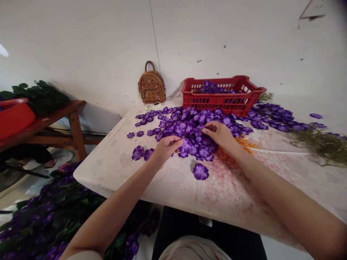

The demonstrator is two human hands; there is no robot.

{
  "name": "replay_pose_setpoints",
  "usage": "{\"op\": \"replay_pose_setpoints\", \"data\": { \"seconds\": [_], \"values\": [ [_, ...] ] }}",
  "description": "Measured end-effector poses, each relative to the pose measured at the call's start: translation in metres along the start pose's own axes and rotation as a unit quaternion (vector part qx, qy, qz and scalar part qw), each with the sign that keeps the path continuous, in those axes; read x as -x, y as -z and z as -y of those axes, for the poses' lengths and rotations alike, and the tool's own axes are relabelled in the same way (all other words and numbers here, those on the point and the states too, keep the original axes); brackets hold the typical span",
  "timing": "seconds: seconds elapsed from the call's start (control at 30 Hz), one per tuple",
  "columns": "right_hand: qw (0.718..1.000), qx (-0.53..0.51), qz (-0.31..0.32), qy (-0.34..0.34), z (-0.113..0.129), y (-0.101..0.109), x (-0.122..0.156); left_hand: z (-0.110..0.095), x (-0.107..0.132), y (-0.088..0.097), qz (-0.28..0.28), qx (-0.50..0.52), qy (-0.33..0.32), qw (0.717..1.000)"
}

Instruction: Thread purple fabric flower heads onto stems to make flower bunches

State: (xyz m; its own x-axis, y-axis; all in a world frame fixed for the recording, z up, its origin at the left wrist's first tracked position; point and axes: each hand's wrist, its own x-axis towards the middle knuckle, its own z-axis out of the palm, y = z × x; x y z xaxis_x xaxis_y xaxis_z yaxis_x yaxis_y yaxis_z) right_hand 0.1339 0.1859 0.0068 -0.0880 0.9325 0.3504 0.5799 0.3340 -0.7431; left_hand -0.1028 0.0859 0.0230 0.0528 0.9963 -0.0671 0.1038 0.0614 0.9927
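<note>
Left hand (166,148), right hand (219,134) at purple petals (181,127) (perhaps pinching).

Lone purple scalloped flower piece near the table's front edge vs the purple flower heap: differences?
The lone purple scalloped flower piece lies apart, outline fully visible; the purple flower heap has overlapping pieces. Left hand and right hand are at the heap, clear of the lone piece. Both rest on the pale table.

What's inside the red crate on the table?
Purple flowers show inside the red crate, over its front edge. The slatted front hides most of the bottom, so their depth isn't visible.
</note>
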Motion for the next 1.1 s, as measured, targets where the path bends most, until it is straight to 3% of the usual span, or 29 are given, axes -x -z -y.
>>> {"op": "replay_pose_setpoints", "data": {
  "seconds": [0.17,0.33,0.4,0.47,0.53,0.6,0.67,0.77,0.8,0.87,0.93,1.0,1.1],
  "values": [
    [0.997,-0.016,-0.076,0.007,0.005,0.01,-0.003,0.002,0.0,0.001,-0.006,0.019,0.005,1.0],
    [0.993,-0.091,-0.063,-0.033,0.003,0.03,0.01,0.008,-0.004,0.0,0.002,0.016,0.006,1.0],
    [0.994,-0.078,-0.062,-0.034,0.0,0.033,0.013,0.008,-0.003,-0.002,-0.007,-0.019,-0.014,1.0],
    [0.996,-0.051,-0.078,-0.015,-0.003,0.035,0.015,0.004,0.001,-0.006,-0.045,-0.095,-0.078,0.991],
    [0.995,-0.03,-0.098,0.003,-0.003,0.038,0.017,0.0,0.011,-0.013,-0.095,-0.199,-0.175,0.96],
    [0.994,-0.039,-0.101,-0.001,-0.001,0.041,0.02,-0.003,0.025,-0.024,-0.098,-0.295,-0.266,0.913],
    [0.994,-0.07,-0.083,-0.021,0.001,0.043,0.023,0.0,0.039,-0.035,-0.033,-0.374,-0.32,0.87],
    [0.991,-0.107,-0.065,-0.045,0.003,0.045,0.028,0.012,0.054,-0.049,0.093,-0.443,-0.336,0.826],
    [0.989,-0.12,-0.062,-0.054,0.002,0.045,0.029,0.016,0.057,-0.051,0.115,-0.438,-0.332,0.827],
    [0.985,-0.15,-0.052,-0.069,0.002,0.044,0.03,0.018,0.055,-0.052,0.106,-0.384,-0.31,0.863],
    [0.981,-0.178,-0.032,-0.07,0.003,0.041,0.031,0.014,0.042,-0.05,0.032,-0.298,-0.268,0.916],
    [0.979,-0.194,-0.009,-0.062,0.007,0.036,0.033,0.006,0.02,-0.049,-0.052,-0.22,-0.222,0.948],
    [0.969,-0.233,0.023,-0.073,0.014,0.027,0.036,-0.004,-0.021,-0.052,-0.069,-0.153,-0.199,0.965]
  ]
}}
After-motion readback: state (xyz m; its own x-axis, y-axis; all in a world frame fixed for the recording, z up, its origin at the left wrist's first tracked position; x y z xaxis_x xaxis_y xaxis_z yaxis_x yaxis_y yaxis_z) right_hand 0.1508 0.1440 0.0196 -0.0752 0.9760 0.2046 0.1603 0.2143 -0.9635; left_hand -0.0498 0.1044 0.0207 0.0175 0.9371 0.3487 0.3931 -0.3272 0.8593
